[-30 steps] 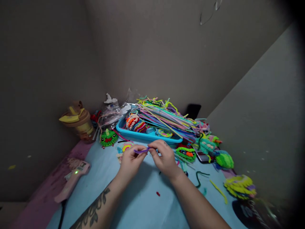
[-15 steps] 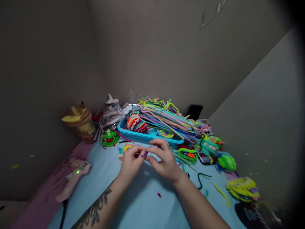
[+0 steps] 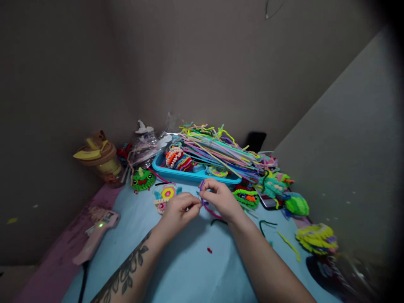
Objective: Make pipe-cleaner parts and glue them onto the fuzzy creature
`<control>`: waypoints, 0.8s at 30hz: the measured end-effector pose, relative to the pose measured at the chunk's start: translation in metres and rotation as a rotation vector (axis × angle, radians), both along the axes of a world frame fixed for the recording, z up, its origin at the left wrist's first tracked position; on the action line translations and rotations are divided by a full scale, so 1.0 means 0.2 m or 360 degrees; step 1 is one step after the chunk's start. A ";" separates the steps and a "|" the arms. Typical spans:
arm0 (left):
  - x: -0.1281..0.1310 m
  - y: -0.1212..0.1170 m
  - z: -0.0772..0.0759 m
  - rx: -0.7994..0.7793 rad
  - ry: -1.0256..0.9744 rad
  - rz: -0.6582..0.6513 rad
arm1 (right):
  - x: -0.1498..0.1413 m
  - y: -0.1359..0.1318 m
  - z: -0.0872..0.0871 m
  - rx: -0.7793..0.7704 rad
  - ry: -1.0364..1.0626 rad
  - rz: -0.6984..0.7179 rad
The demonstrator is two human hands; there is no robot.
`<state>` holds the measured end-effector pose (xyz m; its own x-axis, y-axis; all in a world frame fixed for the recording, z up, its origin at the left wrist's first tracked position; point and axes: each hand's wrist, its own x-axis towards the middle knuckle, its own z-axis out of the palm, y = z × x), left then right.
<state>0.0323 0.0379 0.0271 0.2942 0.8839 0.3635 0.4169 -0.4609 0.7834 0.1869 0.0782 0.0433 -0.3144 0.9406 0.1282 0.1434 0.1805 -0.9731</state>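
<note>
A pink glue gun [image 3: 96, 240] with a lit green light lay at the lower left of the frame, on the edge of the blue-covered worktop [image 3: 186, 269]. Above it stood a brown-lidded cup [image 3: 109, 166]; next, rightward, sat a green pipe-cleaner creature [image 3: 143, 180]. At centre, the left hand [image 3: 182, 209] was curled, fingertips drawn together at the lower end of a purple pipe cleaner [image 3: 203, 202]; whether they gripped it could not be told. The purple piece was between the hands, its long axis roughly up and down the frame, just right of the left fingertips. The right hand [image 3: 218, 198] was nearer, overlapping it, thumb and forefinger pinched on it. A pink pipe cleaner [image 3: 213, 213] curved below that hand. Farther right lay a yellow pipe-cleaner piece [image 3: 316, 238].
</note>
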 end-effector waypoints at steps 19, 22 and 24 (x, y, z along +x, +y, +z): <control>-0.02 0.04 0.00 -0.0811 -0.0822 0.0258 | 0.03 -0.05 0.08 0.0851 -0.0373 0.0142; -0.02 0.03 0.01 -0.0841 -0.0828 0.0178 | 0.04 -0.06 0.09 0.0973 -0.0604 0.0258; -0.01 0.03 0.01 -0.0805 -0.0789 0.0175 | 0.05 -0.05 0.08 0.0974 -0.0645 0.0234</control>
